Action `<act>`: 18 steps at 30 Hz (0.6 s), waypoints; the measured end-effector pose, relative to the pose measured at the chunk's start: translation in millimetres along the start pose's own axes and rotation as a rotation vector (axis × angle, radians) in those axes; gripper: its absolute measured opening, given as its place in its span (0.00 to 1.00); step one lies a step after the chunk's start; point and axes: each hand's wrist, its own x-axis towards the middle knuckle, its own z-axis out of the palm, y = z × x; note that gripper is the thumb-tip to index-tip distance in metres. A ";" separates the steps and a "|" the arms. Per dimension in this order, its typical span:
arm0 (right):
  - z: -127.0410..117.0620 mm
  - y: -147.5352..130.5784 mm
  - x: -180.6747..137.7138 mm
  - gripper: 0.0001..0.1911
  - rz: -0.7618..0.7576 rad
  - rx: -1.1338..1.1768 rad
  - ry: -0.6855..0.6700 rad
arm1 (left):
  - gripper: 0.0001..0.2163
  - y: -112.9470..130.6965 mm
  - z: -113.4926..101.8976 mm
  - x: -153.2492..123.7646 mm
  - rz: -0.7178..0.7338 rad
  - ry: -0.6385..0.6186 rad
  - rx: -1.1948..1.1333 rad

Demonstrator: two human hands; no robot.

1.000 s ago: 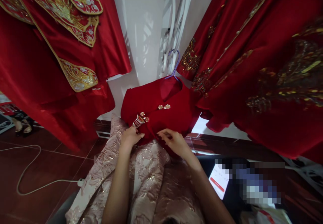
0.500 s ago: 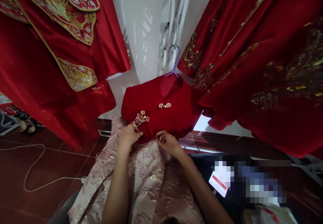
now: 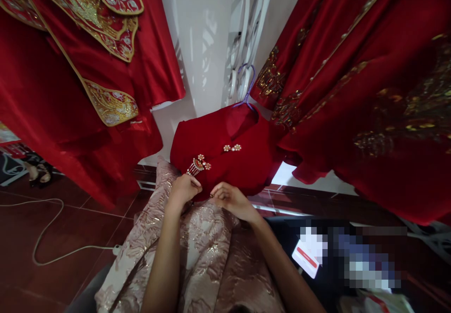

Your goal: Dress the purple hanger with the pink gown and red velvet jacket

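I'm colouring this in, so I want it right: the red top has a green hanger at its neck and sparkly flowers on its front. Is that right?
Not quite: the hanger is purple, not green, as the head view shows. The red top does have it at its neck, and there are sparkly flowers on its front.

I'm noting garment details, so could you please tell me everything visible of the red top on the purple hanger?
The red top looks soft and matte, with a V neck. A pearly floral clasp sits below it; a tasselled ornament lies lower, toward picture left. The top hangs aslant from its purple hanger. The left hand is by the ornament, the right hand by the lower edge; their grip is unclear.
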 end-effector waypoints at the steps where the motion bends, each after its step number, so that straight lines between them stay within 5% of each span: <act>1: -0.1 -2.0 -0.2 0.10 -0.014 -0.012 -0.004 | 0.08 -0.6 0.3 0.4 0.007 0.005 -0.005; 7: -17.6 6.2 0.1 0.15 0.073 -0.284 0.301 | 0.07 0.8 1.0 -0.3 0.024 0.002 -0.004; 13: -6.1 22.2 5.2 0.11 0.072 -0.273 0.241 | 0.08 5.2 0.2 -2.1 0.023 -0.021 0.052; 18: -0.6 9.3 3.8 0.09 0.057 -0.198 0.235 | 0.09 6.3 -1.8 -3.9 0.029 -0.027 0.065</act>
